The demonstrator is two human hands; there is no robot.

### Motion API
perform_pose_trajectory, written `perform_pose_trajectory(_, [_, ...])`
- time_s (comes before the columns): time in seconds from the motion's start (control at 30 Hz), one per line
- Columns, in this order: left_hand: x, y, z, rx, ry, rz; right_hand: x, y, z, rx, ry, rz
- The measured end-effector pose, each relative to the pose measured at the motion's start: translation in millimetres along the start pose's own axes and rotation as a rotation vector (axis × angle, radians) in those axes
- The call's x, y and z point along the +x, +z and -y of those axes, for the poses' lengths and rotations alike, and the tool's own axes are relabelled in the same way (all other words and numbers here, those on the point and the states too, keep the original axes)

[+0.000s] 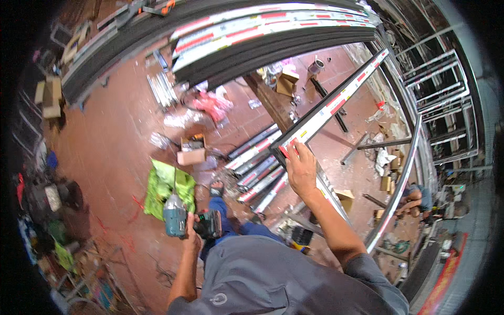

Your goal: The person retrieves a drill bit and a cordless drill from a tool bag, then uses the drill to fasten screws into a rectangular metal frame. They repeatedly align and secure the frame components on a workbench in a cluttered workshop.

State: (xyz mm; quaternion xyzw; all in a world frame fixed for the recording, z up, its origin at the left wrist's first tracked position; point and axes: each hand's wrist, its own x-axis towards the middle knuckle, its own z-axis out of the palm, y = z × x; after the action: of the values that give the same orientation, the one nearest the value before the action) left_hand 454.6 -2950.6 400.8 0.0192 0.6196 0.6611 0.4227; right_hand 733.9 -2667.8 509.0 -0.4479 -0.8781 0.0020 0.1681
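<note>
My left hand [192, 236] is closed round the grip of a teal cordless drill [176, 216], low and left of my body. Its long thin bit points away from me, and the black battery [212, 223] sticks out to the right. Ahead and to the right, my right hand [302, 170] grips the near corner of a dark metal frame [336, 102] covered with white and red protective film. One bar of the frame runs off to the far right; another [328, 194] comes back beside my right forearm. The undersides of the fingers are hidden.
Film-covered bars [262, 157] lie on the floor beneath the frame. A large stack of profiles [273, 42] spans the far side. A green bag [165, 191], an open carton [192, 152] and plastic wrap surround my feet. Another person [415, 199] crouches at the right.
</note>
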Motion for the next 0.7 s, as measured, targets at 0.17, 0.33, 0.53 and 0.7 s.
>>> perform_pose_trajectory(0.17, [-2.6, 13.7, -54.6, 0.251, 0.035, 0.149, -8.2, 1.2, -0.5, 0.039, -0.060, -0.155])
perform_pose_trajectory(0.33, [15.5, 22.2, -47.4, 0.791, 0.501, 0.451, -24.2, -11.6, 40.6, 0.245, -0.016, -0.114])
perform_pose_trajectory(0.53, [23.7, 79.6, -58.4, 0.832, 0.287, 1.023, -74.6, -7.6, 117.2, 1.682, 1.290, 0.560])
perform_pose_trajectory(0.7, [48.2, 109.2, -18.5, 0.950, 0.401, 1.444, -106.6, -9.8, 128.2, 2.158, 1.617, 0.148])
